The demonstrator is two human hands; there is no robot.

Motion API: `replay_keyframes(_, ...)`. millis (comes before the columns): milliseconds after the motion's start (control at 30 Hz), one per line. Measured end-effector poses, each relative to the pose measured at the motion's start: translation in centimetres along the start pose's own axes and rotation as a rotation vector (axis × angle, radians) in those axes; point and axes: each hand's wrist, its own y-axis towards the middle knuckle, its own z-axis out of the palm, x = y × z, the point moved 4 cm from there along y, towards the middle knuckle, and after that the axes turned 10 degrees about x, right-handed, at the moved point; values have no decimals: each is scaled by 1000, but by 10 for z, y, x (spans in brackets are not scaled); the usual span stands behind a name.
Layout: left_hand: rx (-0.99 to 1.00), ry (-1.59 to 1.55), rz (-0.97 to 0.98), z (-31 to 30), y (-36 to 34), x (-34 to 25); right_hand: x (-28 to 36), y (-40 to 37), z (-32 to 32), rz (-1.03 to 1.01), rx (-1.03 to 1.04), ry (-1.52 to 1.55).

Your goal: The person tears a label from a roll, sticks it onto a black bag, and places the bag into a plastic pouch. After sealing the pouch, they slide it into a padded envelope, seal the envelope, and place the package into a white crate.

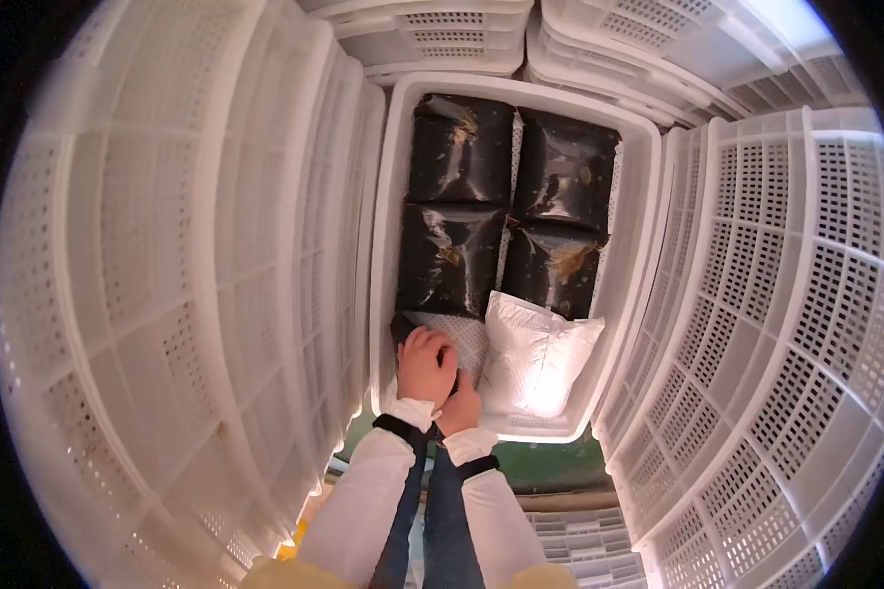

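Note:
In the near left corner of a white plastic crate (648, 177), my left hand (425, 368) curls over a black package (402, 328), mostly hidden beneath it. Close against it on the right, my right hand (459, 406) is closed at the same package's near side, where a dark bit shows between the hands. Most of its fingers are hidden. Beside my hands, on the right, lies a puffy white packet (538, 355). Several glossy black packages (452, 257) with brownish marks lie in two columns farther up in the crate.
Tall stacks of white perforated crates stand close on the left (255, 245) and right (746, 275). More crates (442, 34) stand behind. A patterned white liner (462, 334) shows beneath the packages. Green floor (550, 466) shows below the crate's near edge.

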Motion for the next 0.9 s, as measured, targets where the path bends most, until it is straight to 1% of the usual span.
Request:
replay_keyframes(67, -75, -193, 109, -6, -18, -6, -1, -14, 3, -95, -149, 72)
replay_keyframes(100, -65, -296, 110, -10, -30, -11, 5, -23, -2, -124, -152, 123)
replay_keyframes(200, -298, -876, -42, -16, -67, -13, 34, -59, -32, -45, -175, 230)
replay_keyframes(233, -239, -896, -141, -14, -78, -2, 51, -74, -47, 14, -169, 180)
replay_keyframes(267, -169, -843, -193, -14, -86, 8, 58, -89, -57, -1, -179, 189)
replay_keyframes(333, 36, -863, -264, -13, -101, 12, 71, -122, -81, -37, -200, 198)
replay_keyframes(367, 147, -899, -227, -17, -109, 3, 90, -142, -97, -41, -217, 155)
replay_keyframes(433, 368, -952, -138, -30, -130, -21, 97, -179, -118, -55, -149, 299)
replay_keyframes(467, 404, -955, -112, -38, -146, -35, 104, -197, -128, -58, -108, 377)
replay_keyframes(500, 437, -953, -84, -46, -166, -49, 132, -222, -145, -46, -120, 229)
replay_keyframes(533, 458, -944, -47, -57, -179, -61, 144, -234, -157, -108, -137, 270)
replay_keyframes(600, 551, -1037, 21, -80, -216, -91, 156, -281, -176, -181, -143, 360)
replay_keyframes(667, 644, -884, 116, -109, -247, -114, 172, -325, -197, -98, -7, 505)
replay_keyframes(700, 630, -808, 111, -122, -265, -124, 163, -344, -209, -66, 28, 493)
replay_keyframes(767, 616, -636, 100, -150, -308, -143, 174, -377, -219, -105, 127, 697)
replay_keyframes(800, 547, -685, 111, -160, -326, -146, 181, -386, -214, -135, 179, 808)
replay_keyframes(867, 674, -704, 2, -180, -361, -151, 151, -412, -210, -128, 148, 845)
replay_keyframes(900, 652, -706, -11, -192, -377, -153, 135, -424, -206, -125, 121, 858)
